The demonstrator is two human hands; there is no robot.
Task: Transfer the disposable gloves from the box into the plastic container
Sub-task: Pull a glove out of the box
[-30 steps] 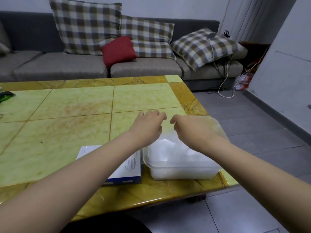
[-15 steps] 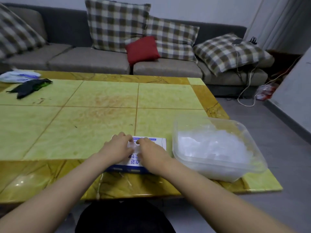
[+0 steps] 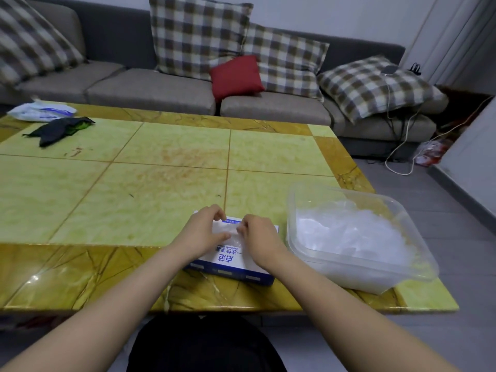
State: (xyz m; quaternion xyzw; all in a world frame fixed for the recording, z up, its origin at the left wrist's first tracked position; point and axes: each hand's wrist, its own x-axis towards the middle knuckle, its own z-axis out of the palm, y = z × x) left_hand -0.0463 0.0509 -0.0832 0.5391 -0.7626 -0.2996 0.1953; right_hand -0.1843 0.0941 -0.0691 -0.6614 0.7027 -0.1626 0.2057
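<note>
Head view is showing the two hands meeting over the box (image 3: 236,260), which is lying flat near the front edge of the surface (image 3: 134,200), just beside the plastic container (image 3: 418,267). The left hand (image 3: 202,233) is resting on the box's top with its fingers curled at the far end of the opening. The right hand (image 3: 259,237) is curling its fingertips in from the other side. Between them a wisp of clear film (image 3: 228,234) is showing, and both hands seem to be pinching it, though the exact hold is hard to make out. That film is looking like the next glove coming out of the box.

As for progress, the container is already holding a large crumpled heap of gloves (image 3: 349,234). The heap is covering much of its floor and rising toward the rim on the right side, so a good share of the transfer is looking done. How many are remaining in the box is hidden, since the hands are covering the opening. By my reading, the work is sitting somewhere in its middle or later part, with one more pull under way and the carry across to the container yet to come.
</note>
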